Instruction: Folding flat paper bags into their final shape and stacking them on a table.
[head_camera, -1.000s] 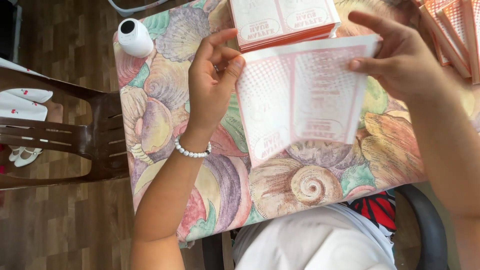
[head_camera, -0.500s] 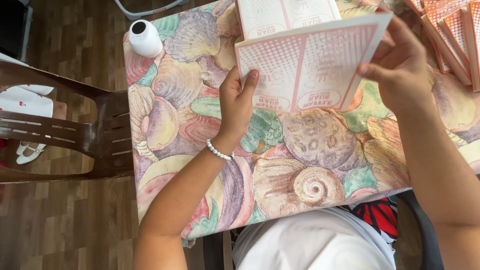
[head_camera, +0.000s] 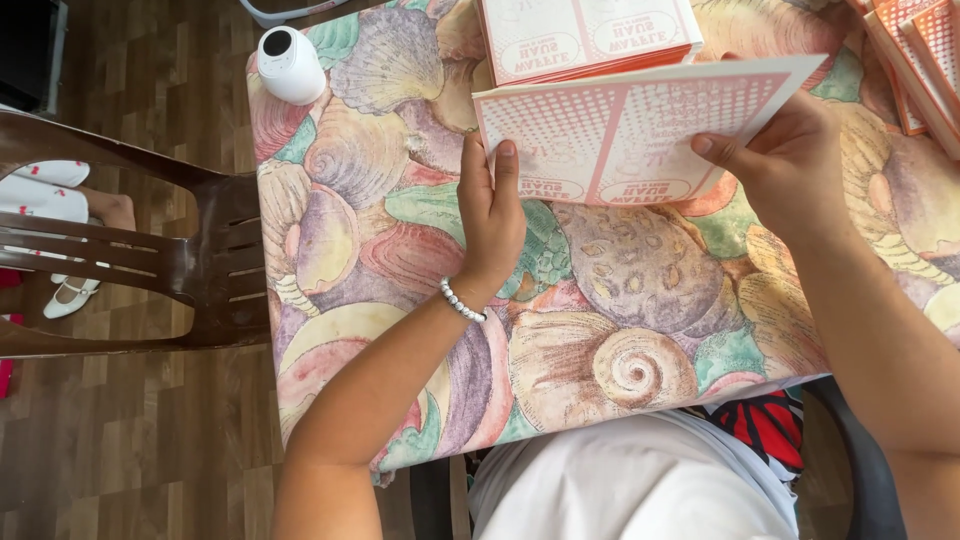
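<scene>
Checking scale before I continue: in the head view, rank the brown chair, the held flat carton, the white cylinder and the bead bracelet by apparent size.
1. Brown chair, partly cut off.
2. Flat carton, raised nearer the camera, so unsure against the chair.
3. White cylinder.
4. Bead bracelet.

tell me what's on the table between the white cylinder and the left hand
Head view: nothing; only bare shell-print tablecloth between white cylinder and left hand.

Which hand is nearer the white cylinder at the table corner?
Left. The left hand lies right of the white cylinder, at the flat carton's edge; the right hand grips its far side.
</scene>
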